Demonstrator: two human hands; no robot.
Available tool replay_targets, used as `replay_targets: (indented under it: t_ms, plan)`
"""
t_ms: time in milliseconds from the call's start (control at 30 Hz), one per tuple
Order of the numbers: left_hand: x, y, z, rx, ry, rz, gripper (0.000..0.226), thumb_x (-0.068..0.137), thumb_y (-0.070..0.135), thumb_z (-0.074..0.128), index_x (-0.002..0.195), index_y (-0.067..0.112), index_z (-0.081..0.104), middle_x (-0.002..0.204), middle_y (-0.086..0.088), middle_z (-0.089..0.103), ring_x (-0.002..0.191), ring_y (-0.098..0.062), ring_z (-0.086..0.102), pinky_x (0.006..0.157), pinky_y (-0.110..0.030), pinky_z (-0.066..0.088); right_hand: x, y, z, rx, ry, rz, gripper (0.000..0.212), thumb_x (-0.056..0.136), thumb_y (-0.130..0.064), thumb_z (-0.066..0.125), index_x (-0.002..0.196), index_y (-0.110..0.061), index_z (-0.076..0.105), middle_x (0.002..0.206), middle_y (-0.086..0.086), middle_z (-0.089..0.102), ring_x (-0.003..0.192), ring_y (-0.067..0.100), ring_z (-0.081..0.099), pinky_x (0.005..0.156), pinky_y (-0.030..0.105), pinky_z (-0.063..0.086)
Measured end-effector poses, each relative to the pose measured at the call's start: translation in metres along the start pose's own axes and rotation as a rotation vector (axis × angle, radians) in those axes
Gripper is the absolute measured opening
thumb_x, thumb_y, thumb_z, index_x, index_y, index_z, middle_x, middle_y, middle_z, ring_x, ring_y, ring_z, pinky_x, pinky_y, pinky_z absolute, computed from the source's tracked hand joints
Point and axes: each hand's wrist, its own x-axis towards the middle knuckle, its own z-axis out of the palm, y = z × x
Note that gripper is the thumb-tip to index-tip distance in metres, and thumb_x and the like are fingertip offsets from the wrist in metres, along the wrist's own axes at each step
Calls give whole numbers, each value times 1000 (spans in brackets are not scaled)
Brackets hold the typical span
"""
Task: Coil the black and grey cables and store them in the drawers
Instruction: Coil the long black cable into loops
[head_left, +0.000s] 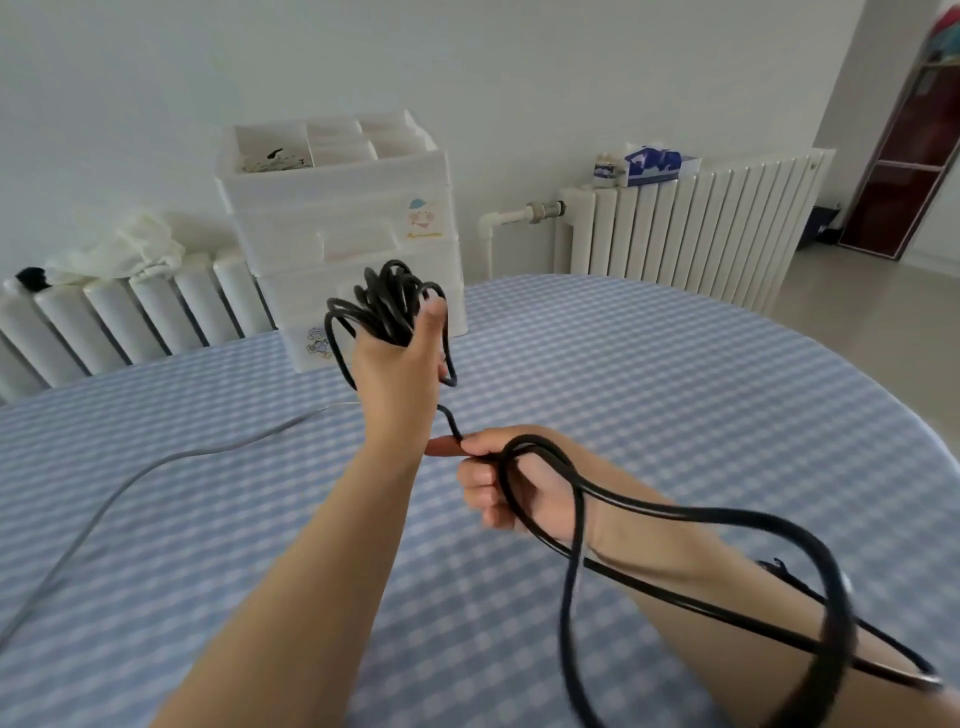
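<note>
A coiled black cable (387, 301) is gripped in the left hand (397, 364), its loose length pinched by the right hand (501, 480) above the desk (675, 389)

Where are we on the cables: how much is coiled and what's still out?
Nothing looks stored yet. In hand: the left hand grips a bundle of black cable loops, and the right hand feeds more, with a long loose loop hanging over that forearm. Left: finishing that coil, then the grey cable, which lies uncoiled across the table, and putting both into the white drawers, which appear shut.
</note>
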Motion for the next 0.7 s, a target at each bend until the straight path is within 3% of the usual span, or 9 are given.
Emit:
replay_targets:
  t_ms: [100,167,233,300,367,433,533,600,700]
  plan:
    - [-3,-9,3,411,-106,125,79,65,71,52,93,-3,55,61,-12,55,54,-25,50,50,-37,41,0,2,-7,26,-19,25,33,92,-13,41,122,-7,55,53,-5,43,48,7,45,49,18,37]
    - [-7,-15,5,663,-164,197,88,65,71,43,107,-6,53,70,-13,60,62,-23,48,55,-34,35,0,2,-10,87,-25,8,27,84,-12,45,110,-14,53,53,-4,44,45,8,44,47,18,37]
    - [-9,-20,7,785,-231,238,84,73,69,33,106,-6,52,71,-17,60,64,-27,51,55,-34,33,-1,-2,-12,135,0,-13,17,82,-10,43,92,-18,54,50,-3,43,40,9,42,44,16,37]
    - [-9,-24,8,817,-288,234,61,89,59,28,94,3,52,66,-7,54,67,-31,55,54,-33,32,-3,-6,-16,209,-12,-41,14,80,-11,41,81,-19,53,49,-3,42,39,10,42,43,15,40]
    - [-10,-25,9,789,-359,189,47,96,52,23,77,15,45,61,4,47,61,-19,48,50,-31,28,-6,-8,-20,296,-68,-74,12,79,-15,42,77,-18,52,51,-3,43,41,10,43,44,18,43]
    - [-11,-24,11,773,-454,159,54,92,58,14,65,17,38,58,4,45,56,-12,43,50,-29,28,-5,-6,-26,354,-126,-104,16,82,-21,42,75,-16,55,54,-3,47,44,10,46,45,20,45]
    - [-12,-27,11,723,-601,121,69,80,73,5,61,15,38,58,-1,48,59,-19,51,58,-33,38,-2,-6,-35,494,-242,-146,18,81,-25,58,74,-10,63,59,1,57,47,13,53,49,22,49]
    - [-12,-30,10,670,-679,111,84,71,87,2,63,16,45,58,-3,52,59,-19,55,57,-28,40,-2,-8,-36,547,-180,-194,22,84,-29,61,77,-9,65,62,3,64,46,13,56,47,21,50]
    - [-7,-33,8,611,-819,107,103,57,97,3,76,14,62,69,-10,64,66,-20,62,64,-29,48,-4,-10,-33,627,9,-340,38,98,-36,44,91,-4,61,74,8,73,49,13,62,48,21,53]
